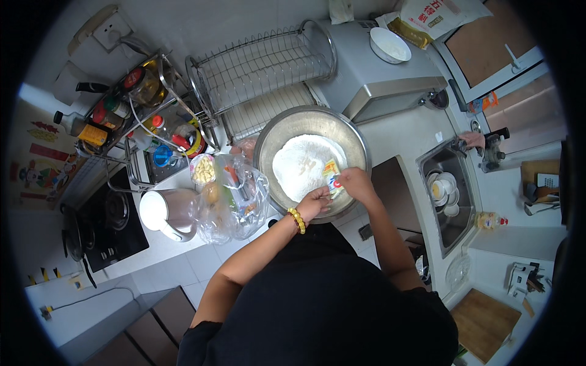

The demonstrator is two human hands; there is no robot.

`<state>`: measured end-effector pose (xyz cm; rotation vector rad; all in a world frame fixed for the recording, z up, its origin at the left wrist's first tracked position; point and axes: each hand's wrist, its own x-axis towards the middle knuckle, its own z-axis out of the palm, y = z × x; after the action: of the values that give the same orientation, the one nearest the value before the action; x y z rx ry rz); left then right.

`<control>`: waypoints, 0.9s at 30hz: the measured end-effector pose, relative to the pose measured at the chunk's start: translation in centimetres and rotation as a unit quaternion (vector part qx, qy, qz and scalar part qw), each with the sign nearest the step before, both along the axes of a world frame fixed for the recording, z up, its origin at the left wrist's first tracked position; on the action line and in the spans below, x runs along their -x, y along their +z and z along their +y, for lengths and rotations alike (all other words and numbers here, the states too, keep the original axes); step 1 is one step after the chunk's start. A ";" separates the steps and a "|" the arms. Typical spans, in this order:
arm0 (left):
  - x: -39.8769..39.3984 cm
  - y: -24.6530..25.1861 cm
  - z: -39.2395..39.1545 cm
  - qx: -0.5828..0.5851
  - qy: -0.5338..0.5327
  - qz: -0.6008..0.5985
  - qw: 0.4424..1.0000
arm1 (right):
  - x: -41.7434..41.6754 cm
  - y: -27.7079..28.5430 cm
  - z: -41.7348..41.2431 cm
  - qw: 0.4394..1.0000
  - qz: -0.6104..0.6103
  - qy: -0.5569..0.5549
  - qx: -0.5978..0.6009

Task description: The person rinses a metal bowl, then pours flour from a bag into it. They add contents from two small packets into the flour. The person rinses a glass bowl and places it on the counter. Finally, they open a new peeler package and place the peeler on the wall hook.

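A wide metal bowl (pixel 316 120) stands before me, with a mound of white flour (pixel 293 160) in it. On top of the flour lies a small patch of pale beige grains (pixel 307 165). Over the near right part of the bowl I hold a small yellow and white packet (pixel 330 171). My right hand (pixel 358 184) pinches the packet's right edge. The fingers of my left hand (pixel 315 203) hold its lower left end; a beaded bracelet (pixel 296 220) circles that wrist. Whether the packet is torn open I cannot tell.
Left of the bowl are clear plastic bags (pixel 245 196), a dish of peeled garlic cloves (pixel 203 170) and a white kettle (pixel 169 212). A wire dish rack (pixel 265 68) stands behind. To the right are a steel-fronted appliance (pixel 393 91) bearing a white bowl (pixel 390 45), and a sink (pixel 451 228) with dishes.
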<state>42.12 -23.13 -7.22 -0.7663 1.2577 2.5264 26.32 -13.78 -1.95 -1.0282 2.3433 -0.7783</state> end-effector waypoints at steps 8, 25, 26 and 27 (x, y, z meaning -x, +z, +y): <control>-0.1 0.6 0.1 0.004 -0.012 0.002 1.000 | 0.0 0.0 0.1 1.000 -0.021 0.006 -0.021; -0.3 -0.6 0.8 0.018 -0.033 -0.005 0.999 | 0.0 -1.2 1.6 0.998 -0.041 -0.028 0.042; -0.6 -0.6 0.9 0.019 -0.039 -0.006 0.999 | 0.0 -1.9 1.9 0.997 -0.054 -0.002 0.046; -0.7 -0.5 0.9 0.022 -0.040 -0.005 0.999 | -0.1 -1.5 1.6 0.997 -0.045 -0.030 0.049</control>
<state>42.79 -22.23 -7.75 -0.7205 1.3172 2.4366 26.41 -12.14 -3.45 -0.9450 2.2891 -0.9501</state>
